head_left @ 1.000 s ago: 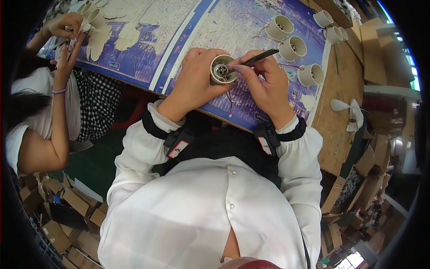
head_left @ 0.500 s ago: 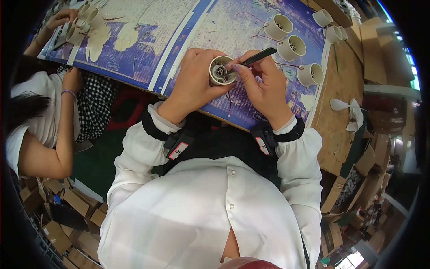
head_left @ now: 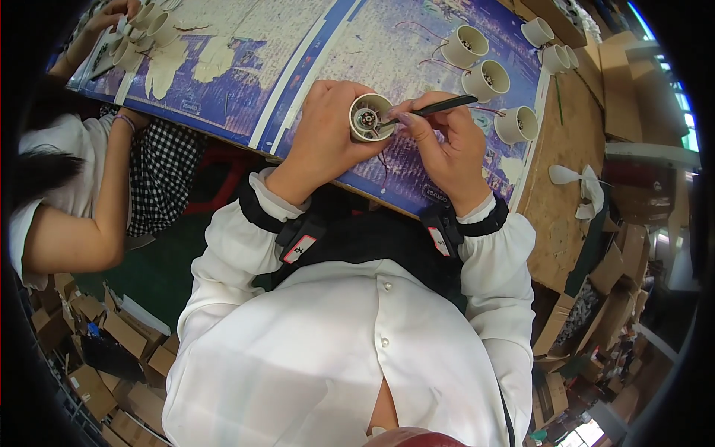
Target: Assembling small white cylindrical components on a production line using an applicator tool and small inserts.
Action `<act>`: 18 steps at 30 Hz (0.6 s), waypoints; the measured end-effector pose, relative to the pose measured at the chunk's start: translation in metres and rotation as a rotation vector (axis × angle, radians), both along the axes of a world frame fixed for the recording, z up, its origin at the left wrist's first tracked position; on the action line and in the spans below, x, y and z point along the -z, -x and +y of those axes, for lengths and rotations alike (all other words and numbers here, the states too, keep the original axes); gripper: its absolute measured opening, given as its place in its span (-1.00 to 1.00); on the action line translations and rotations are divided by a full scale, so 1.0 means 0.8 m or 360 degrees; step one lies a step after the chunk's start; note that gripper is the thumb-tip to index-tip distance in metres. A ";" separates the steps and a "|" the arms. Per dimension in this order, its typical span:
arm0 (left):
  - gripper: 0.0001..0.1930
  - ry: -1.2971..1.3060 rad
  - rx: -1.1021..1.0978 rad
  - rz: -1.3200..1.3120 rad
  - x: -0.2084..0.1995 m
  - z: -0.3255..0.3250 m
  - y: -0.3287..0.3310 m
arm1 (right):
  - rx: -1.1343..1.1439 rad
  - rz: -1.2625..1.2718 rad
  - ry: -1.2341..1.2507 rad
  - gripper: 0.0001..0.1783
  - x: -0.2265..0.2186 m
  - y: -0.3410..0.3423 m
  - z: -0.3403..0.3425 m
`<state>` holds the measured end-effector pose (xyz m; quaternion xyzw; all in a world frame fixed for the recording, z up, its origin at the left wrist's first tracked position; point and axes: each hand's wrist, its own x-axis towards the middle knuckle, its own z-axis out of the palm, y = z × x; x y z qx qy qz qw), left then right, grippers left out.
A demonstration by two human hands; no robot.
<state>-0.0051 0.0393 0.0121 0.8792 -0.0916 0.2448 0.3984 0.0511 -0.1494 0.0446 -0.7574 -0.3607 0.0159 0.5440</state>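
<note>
My left hand (head_left: 320, 130) wraps round a white plastic cup-shaped housing (head_left: 359, 134), its open end facing up. Down inside sits a small round motor (head_left: 367, 119) with a dark centre and silvery parts. A thin reddish wire (head_left: 385, 170) hangs from the housing over the table. Pinched in the fingers of my right hand (head_left: 445, 141) are slim black tweezers (head_left: 447, 105). Their tip reaches into the housing beside the motor; exactly what it touches is too small to tell.
More white housings (head_left: 515, 125) with thin wires stand along the table's right side and far right corner. A co-worker's hand (head_left: 112, 16) is among similar cups at the far left. White scraps (head_left: 588, 190) lie on the bare wooden edge. Cardboard boxes (head_left: 618, 89) crowd the right.
My right hand has shifted slightly right and down, and the tweezers now lie flatter, their tip inside the housing. The co-worker's arm at left has moved.
</note>
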 end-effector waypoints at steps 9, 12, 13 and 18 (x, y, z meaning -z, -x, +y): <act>-0.45 -0.0068 0.0002 0.0018 0.000 0.002 0.001 | -0.0083 0.0031 -0.0022 -0.86 -0.004 0.003 0.004; -0.44 -0.0092 0.0008 0.0038 -0.001 0.002 0.001 | -0.0066 0.0034 -0.0070 -0.86 -0.002 0.003 0.005; -0.44 -0.0089 0.0006 0.0050 -0.001 0.002 0.001 | -0.0077 0.0024 -0.0041 -0.85 -0.003 0.002 0.004; -0.45 -0.0099 0.0008 0.0052 -0.004 0.002 0.001 | -0.0077 -0.0017 0.0009 -0.84 -0.003 0.001 0.006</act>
